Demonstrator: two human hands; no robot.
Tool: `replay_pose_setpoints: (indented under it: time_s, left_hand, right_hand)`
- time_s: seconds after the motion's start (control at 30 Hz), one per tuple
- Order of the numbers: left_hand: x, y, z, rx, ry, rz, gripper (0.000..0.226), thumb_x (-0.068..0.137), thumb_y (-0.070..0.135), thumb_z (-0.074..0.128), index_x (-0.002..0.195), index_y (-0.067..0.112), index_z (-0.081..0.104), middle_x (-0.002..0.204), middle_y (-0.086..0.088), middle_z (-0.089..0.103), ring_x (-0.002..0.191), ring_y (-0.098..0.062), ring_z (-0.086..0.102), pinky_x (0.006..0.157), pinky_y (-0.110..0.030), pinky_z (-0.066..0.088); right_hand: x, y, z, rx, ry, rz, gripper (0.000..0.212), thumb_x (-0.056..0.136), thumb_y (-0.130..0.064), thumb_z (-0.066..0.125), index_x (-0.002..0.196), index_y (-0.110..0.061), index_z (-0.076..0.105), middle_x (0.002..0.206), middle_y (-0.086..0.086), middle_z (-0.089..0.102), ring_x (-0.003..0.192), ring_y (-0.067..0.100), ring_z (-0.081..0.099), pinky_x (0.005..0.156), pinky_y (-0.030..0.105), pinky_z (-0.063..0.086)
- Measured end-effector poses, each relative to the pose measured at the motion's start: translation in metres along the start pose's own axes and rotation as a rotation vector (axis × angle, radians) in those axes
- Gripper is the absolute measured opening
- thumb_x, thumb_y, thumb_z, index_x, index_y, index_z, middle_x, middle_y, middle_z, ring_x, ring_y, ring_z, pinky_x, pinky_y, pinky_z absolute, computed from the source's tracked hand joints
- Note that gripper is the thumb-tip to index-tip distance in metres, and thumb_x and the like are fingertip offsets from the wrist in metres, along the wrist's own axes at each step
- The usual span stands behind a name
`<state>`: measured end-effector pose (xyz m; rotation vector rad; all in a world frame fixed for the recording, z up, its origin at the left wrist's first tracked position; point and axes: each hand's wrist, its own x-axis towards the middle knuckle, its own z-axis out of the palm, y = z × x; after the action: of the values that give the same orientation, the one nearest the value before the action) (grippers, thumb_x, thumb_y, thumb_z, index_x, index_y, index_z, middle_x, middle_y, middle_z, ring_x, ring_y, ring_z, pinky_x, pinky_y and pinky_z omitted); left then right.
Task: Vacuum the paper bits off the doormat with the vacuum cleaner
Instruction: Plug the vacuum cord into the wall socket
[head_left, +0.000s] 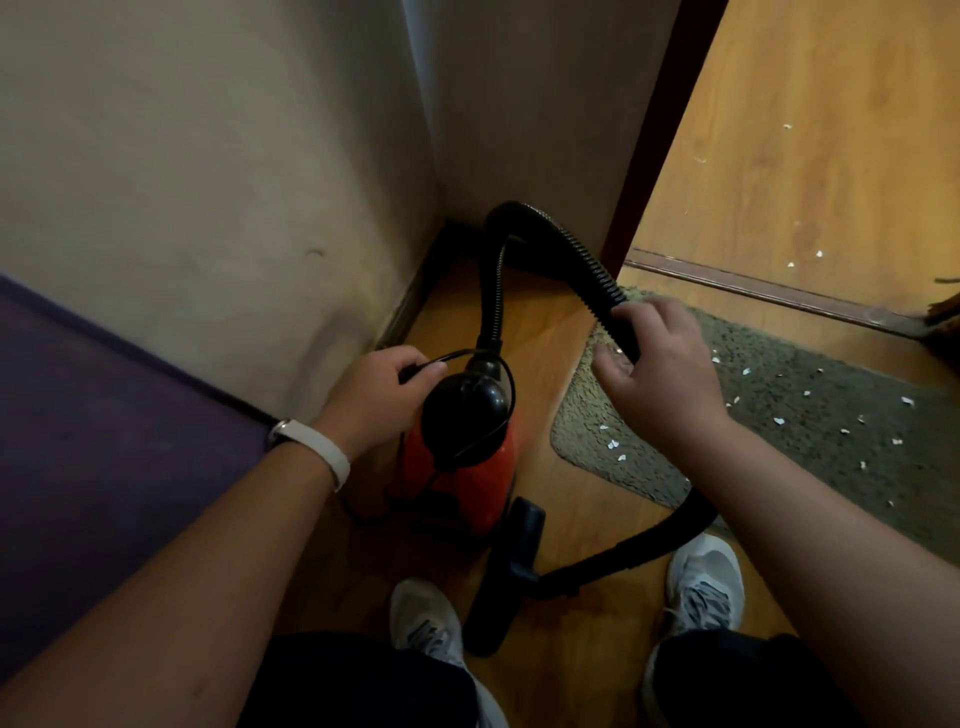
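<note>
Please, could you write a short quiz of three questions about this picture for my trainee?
1. True or false: the nozzle lies on the doormat.
2. What does the right hand grip? A) the hose B) the nozzle C) the doormat
3. Fill in: the left hand pinches a thin black ____ beside the red vacuum cleaner.
Key: 1 false, it lies on the wooden floor; 2 A; 3 cord.

I count one red-and-black vacuum cleaner (470, 483), one shaggy grey-green doormat (810, 467), my two grey sneakers (704, 582) — and roughly twenty white paper bits (613, 444).
</note>
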<state>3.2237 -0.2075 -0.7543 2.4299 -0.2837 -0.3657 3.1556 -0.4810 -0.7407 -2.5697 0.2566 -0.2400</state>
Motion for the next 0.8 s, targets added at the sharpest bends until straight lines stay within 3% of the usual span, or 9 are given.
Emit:
replay_pose_setpoints:
  time_s: [0.13,0.3,0.37,0.43,0.5,0.63,0.73,0.8]
  left_hand:
    - [-0.027,0.020,-0.038,-0.049,0.035,0.049,0.029,0.094,0.039,0.063,0.075,0.018,0.070,0.066,-0.009,0.066,0.061,-0.023,0.063,0.058,-0.043,0.052]
    - [-0.058,0.033,-0.048,-0.151,0.021,0.121,0.018,0.093,0.027,0.067,0.077,0.023,0.073,0.071,-0.008,0.067,0.064,-0.012,0.061,0.058,-0.030,0.047]
    - [-0.061,0.032,-0.046,-0.213,-0.003,0.142,0.019,0.093,0.022,0.068,0.074,0.028,0.072,0.072,-0.008,0.068,0.063,-0.002,0.057,0.057,-0.019,0.045]
    - [-0.059,0.026,-0.044,-0.218,-0.026,0.153,0.019,0.092,0.023,0.068,0.074,0.026,0.072,0.072,-0.005,0.069,0.065,0.001,0.057,0.059,-0.015,0.044]
    - [-0.055,0.016,-0.040,-0.188,-0.032,0.140,0.025,0.092,0.031,0.067,0.071,0.018,0.069,0.065,-0.005,0.063,0.061,-0.003,0.055,0.057,-0.021,0.043]
    - [-0.048,-0.018,-0.036,-0.116,-0.073,0.023,0.047,0.088,0.058,0.060,0.060,0.021,0.055,0.054,0.006,0.047,0.054,-0.008,0.048,0.055,-0.033,0.040]
    - [-0.044,-0.041,-0.035,-0.086,-0.075,-0.082,0.057,0.074,0.077,0.052,0.058,0.022,0.054,0.052,0.006,0.047,0.053,-0.010,0.048,0.055,-0.036,0.042]
    - [-0.042,-0.047,-0.034,-0.105,-0.053,-0.120,0.066,0.072,0.080,0.052,0.061,0.015,0.057,0.055,-0.006,0.052,0.055,-0.016,0.053,0.057,-0.044,0.048]
  right_hand:
    - [-0.002,-0.043,0.007,0.033,-0.168,-0.208,0.044,0.091,-0.037,0.061,0.128,-0.014,0.058,0.127,0.007,0.055,0.120,0.026,0.050,0.102,0.045,0.043]
    - [-0.019,-0.086,0.023,0.122,-0.372,-0.437,0.054,0.095,-0.040,0.058,0.143,-0.019,0.046,0.142,0.004,0.048,0.129,0.022,0.046,0.105,0.034,0.039]
    - [-0.022,-0.092,0.031,0.149,-0.379,-0.488,0.042,0.097,-0.035,0.057,0.134,-0.016,0.053,0.129,0.006,0.055,0.116,0.023,0.053,0.095,0.037,0.047]
    - [-0.020,-0.092,0.036,0.165,-0.377,-0.512,0.024,0.099,-0.034,0.053,0.111,-0.015,0.060,0.101,0.004,0.060,0.091,0.022,0.056,0.077,0.040,0.049]
    - [-0.016,-0.085,0.038,0.183,-0.429,-0.484,0.022,0.100,-0.034,0.050,0.094,-0.014,0.059,0.084,0.003,0.058,0.078,0.021,0.053,0.068,0.042,0.045]
    - [-0.008,-0.062,0.035,0.139,-0.521,-0.386,0.020,0.101,-0.036,0.048,0.093,-0.022,0.060,0.080,-0.001,0.061,0.073,0.017,0.056,0.062,0.039,0.045]
    - [-0.001,-0.044,0.029,0.093,-0.530,-0.306,0.030,0.101,-0.035,0.050,0.072,-0.041,0.045,0.064,-0.014,0.049,0.060,-0.002,0.049,0.051,0.021,0.030]
    - [0.000,-0.037,0.026,0.074,-0.551,-0.257,0.036,0.101,-0.034,0.051,0.069,-0.044,0.039,0.061,-0.017,0.045,0.057,-0.008,0.047,0.049,0.017,0.028]
